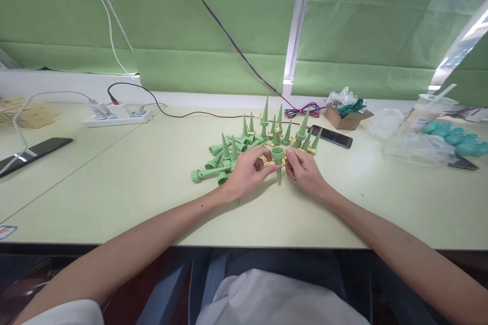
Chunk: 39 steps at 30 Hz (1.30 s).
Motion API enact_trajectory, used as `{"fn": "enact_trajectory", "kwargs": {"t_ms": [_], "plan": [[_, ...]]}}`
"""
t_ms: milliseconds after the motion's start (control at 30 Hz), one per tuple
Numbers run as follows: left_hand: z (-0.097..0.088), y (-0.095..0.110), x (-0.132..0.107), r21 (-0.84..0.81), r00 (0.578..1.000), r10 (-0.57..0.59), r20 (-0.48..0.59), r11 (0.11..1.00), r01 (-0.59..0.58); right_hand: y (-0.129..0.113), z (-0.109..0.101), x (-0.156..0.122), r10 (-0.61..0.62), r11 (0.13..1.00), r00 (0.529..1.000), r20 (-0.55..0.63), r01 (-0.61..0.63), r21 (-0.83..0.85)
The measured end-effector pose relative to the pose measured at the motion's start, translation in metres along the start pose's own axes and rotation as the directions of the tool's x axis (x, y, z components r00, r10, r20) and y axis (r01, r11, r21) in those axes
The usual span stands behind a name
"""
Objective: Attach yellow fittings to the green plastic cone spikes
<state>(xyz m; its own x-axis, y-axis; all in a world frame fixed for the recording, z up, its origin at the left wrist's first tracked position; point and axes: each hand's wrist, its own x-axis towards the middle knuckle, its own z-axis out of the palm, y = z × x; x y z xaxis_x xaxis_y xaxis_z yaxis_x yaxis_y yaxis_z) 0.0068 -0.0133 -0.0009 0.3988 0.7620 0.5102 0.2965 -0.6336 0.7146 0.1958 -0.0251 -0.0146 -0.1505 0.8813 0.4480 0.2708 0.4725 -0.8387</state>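
A green plant watering spike (278, 154) stands point-down between my hands, its threaded round opening facing up. My left hand (248, 171) is closed on it, with the thumb and fingers on its left side. Close against the spike's right side, my right hand (304, 169) is pinched; a bit of yellow shows by its fingertips, but what it holds is mostly hidden. Behind and left of my hands lies a pile of green spikes (208, 173), some on their sides. Several more spikes (302, 131) stand point-up, some with small yellow valves (313, 151).
A phone (331, 136) and a small cardboard box (345, 119) lie behind my right hand. Farther right are a drink cup (423, 114), plastic bags (417, 148) and teal bulb-shaped pieces (459, 139). At left are a power strip (118, 118) with cables and another phone (38, 155).
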Motion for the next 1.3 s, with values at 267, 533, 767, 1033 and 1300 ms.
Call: {"fn": "enact_trajectory", "kwargs": {"t_ms": [267, 533, 767, 1033, 1300], "plan": [[-0.001, -0.005, -0.001, 0.175, 0.957, 0.289, -0.003, 0.943, -0.284, 0.001, -0.002, -0.001, -0.024, 1.000, 0.999, 0.022, 0.024, 0.007], [-0.001, 0.001, -0.002, 0.208, 0.983, 0.183, 0.012, 0.961, -0.182, -0.003, -0.001, -0.002, -0.024, 0.999, 1.000, 0.016, 0.025, -0.045], [-0.002, 0.005, 0.001, 0.021, 0.997, -0.070, 0.028, 0.997, 0.070, -0.002, 0.000, -0.001, -0.017, 0.997, 0.999, -0.041, 0.015, -0.071], [-0.003, 0.004, 0.006, -0.331, 0.908, -0.316, 0.274, 0.856, 0.398, -0.001, -0.001, -0.002, -0.032, 0.998, 0.999, -0.017, 0.031, -0.055], [-0.004, 0.002, 0.007, -0.452, 0.887, -0.318, 0.336, 0.772, 0.448, 0.000, -0.002, -0.001, -0.028, 0.998, 0.999, 0.035, 0.030, -0.061]]}}
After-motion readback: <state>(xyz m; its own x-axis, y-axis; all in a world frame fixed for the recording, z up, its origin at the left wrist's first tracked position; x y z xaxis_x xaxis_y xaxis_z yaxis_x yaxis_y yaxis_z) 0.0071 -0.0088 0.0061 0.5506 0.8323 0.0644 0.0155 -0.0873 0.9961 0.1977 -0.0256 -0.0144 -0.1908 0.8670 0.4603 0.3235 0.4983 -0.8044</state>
